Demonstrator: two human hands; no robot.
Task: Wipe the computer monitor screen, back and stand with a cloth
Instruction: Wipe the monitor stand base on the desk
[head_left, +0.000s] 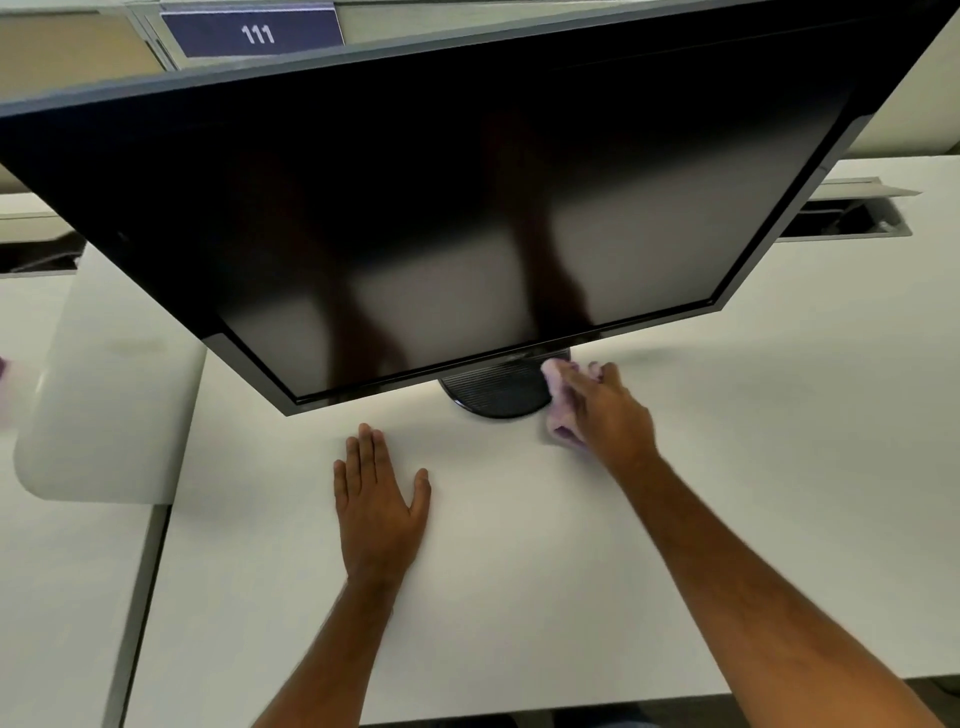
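A large black monitor (441, 197) fills the upper half of the head view, its dark screen reflecting my arms. Below its lower edge shows the round black ribbed stand base (493, 389) on the white desk (519, 597). My right hand (608, 410) holds a pink cloth (558, 387) against the base's right rim, with the cloth bunched under the fingers. My left hand (379, 493) lies flat on the desk in front of the monitor, fingers straight, holding nothing. The monitor's back is hidden.
A blue sign reading 111 (254, 34) hangs on the partition behind. Cable slots (852, 218) are cut into the desk at the right and the far left. A rounded white desk section (114, 405) adjoins on the left, with a gap beside it.
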